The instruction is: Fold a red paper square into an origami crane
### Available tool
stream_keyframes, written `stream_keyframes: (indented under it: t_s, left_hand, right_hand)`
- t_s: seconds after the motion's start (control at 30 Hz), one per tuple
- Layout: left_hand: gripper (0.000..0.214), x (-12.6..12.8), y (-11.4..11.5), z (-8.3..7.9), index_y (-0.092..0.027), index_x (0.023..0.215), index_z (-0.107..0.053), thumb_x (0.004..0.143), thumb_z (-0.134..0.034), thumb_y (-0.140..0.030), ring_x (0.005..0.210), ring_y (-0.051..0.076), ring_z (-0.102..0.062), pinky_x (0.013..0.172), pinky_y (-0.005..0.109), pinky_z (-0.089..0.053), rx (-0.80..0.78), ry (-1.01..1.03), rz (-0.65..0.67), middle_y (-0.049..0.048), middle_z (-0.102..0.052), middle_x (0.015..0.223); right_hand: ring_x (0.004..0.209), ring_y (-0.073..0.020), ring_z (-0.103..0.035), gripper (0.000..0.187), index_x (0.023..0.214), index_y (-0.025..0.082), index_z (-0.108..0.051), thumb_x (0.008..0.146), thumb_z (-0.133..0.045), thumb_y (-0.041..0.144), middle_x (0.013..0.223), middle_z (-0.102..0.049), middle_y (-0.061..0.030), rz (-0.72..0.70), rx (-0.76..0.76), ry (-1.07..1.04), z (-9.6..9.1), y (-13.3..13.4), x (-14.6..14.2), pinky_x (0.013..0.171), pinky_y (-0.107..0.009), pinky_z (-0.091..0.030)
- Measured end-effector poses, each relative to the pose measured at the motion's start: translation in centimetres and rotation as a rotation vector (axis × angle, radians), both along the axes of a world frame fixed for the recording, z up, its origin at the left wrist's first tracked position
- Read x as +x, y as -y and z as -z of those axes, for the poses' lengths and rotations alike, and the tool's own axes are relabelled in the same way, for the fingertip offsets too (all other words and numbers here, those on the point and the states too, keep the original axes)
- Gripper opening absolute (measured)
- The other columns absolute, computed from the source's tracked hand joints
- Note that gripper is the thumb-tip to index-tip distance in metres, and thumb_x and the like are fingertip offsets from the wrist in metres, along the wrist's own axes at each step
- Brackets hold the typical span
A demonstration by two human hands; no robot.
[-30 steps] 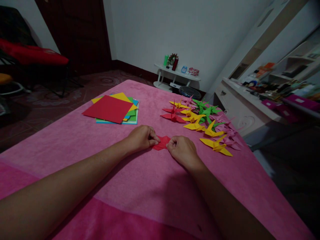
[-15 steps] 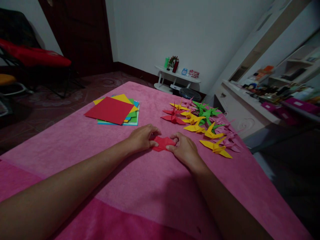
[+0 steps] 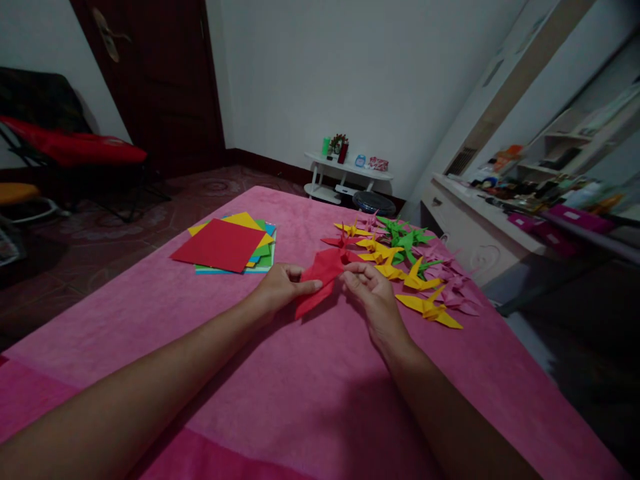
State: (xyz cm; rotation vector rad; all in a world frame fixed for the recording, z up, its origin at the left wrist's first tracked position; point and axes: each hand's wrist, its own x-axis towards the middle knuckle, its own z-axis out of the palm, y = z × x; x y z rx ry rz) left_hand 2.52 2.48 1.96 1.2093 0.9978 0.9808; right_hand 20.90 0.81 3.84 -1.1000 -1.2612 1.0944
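A partly folded sheet of red origami paper (image 3: 320, 275) is held tilted above the pink cloth, its lower point angled toward me. My left hand (image 3: 286, 287) grips its left side, thumb on top and fingers behind. My right hand (image 3: 367, 283) is closed in a pinch at the paper's right edge, fingers curled. Just beyond and to the right are folded cranes: red ones (image 3: 334, 242) partly behind the held paper, yellow ones (image 3: 429, 307), green ones (image 3: 407, 239) and pink ones (image 3: 457, 293).
A fanned stack of coloured square sheets, with a red sheet (image 3: 220, 245) on top, lies at the left on the pink tablecloth (image 3: 240, 400). Beyond the table stand a small white shelf (image 3: 350, 167), a red chair (image 3: 100, 150) and a cluttered dresser (image 3: 480, 220).
The red paper has been lifted from lying flat and turned so its long side slants. My left thumb now lies across it, and my right hand has shifted slightly to the right.
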Motion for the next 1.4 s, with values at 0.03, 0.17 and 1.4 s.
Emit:
stream_keyframes:
  t_s: [0.03,0.17,1.4]
  left_hand:
    - [0.035,0.4,0.3,-0.1,-0.011,0.079,-0.073,0.060,-0.081,-0.039,0.055,0.012,-0.057,0.053,0.022,-0.041,-0.058,0.127,-0.039,0.0058,-0.069,0.071]
    - [0.031,1.6,1.2,-0.3,-0.011,0.076,-0.073,0.058,-0.085,-0.034,0.062,0.011,-0.062,0.060,0.021,-0.046,-0.158,0.335,-0.065,0.0072,-0.072,0.077]
    - [0.036,2.5,2.7,0.2,-0.010,0.069,-0.067,0.060,-0.082,-0.041,0.050,0.008,-0.048,0.049,0.020,-0.033,-0.035,0.102,0.021,0.0016,-0.062,0.061]
  right_hand:
    - [0.063,-0.0112,-0.053,0.034,0.090,0.017,-0.059,0.070,-0.072,0.041,0.077,-0.061,-0.0005,-0.015,-0.013,-0.042,-0.2,0.2,-0.2,0.055,-0.022,-0.039]
    - [0.062,-0.0105,-0.052,0.030,0.082,0.016,-0.061,0.069,-0.075,0.040,0.072,-0.059,0.0007,-0.067,-0.038,-0.078,0.1,0.8,-0.9,0.060,-0.023,-0.041]
    - [0.068,-0.0151,-0.057,0.020,0.079,0.017,-0.064,0.074,-0.068,0.036,0.076,-0.065,-0.0019,0.028,0.072,-0.092,1.4,1.5,-2.0,0.064,-0.026,-0.046]
